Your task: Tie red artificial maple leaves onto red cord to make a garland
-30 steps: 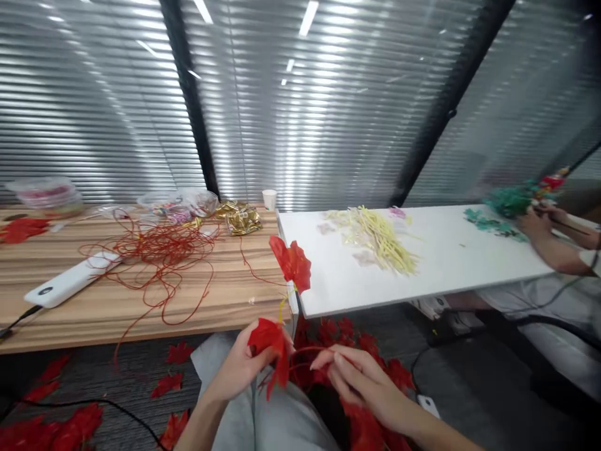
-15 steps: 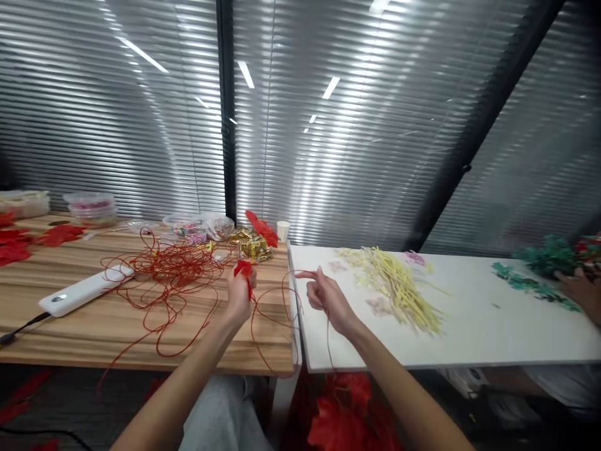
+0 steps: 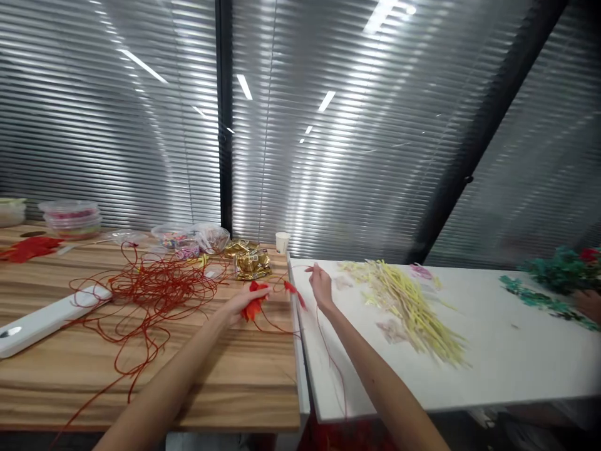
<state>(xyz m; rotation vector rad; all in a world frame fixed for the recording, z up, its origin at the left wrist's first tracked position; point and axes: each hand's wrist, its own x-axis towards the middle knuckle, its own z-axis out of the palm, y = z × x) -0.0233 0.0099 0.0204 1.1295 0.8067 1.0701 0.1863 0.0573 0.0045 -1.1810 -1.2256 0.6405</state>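
My left hand point(image 3: 236, 305) is closed around red artificial leaves point(image 3: 255, 303) over the wooden table, near its right edge. Another red leaf point(image 3: 295, 294) hangs in the gap between my hands and looks to be on the cord, though blur hides how. At the edge of the white table, my right hand point(image 3: 322, 288) pinches a thin red cord point(image 3: 331, 358). One stretch of that cord runs towards the left hand, while another trails down across the white tabletop. A large loose tangle of red cord point(image 3: 162, 285) lies left of my left hand.
Gold foil packets point(image 3: 252, 264), a paper cup point(image 3: 282, 242) and clear tubs point(image 3: 71, 219) line the back. A white glue-gun-like device point(image 3: 54, 318) lies left. Yellow strips point(image 3: 413, 307) cover part of the white table point(image 3: 493, 351). At far right, a co-worker's hand point(image 3: 589, 304) touches green foliage point(image 3: 558, 269).
My right hand has turned upward, its extended finger now drawn into a pinch. My left hand has tilted rightward with the leaves. One red leaf has dropped between my hands. The view has shifted.
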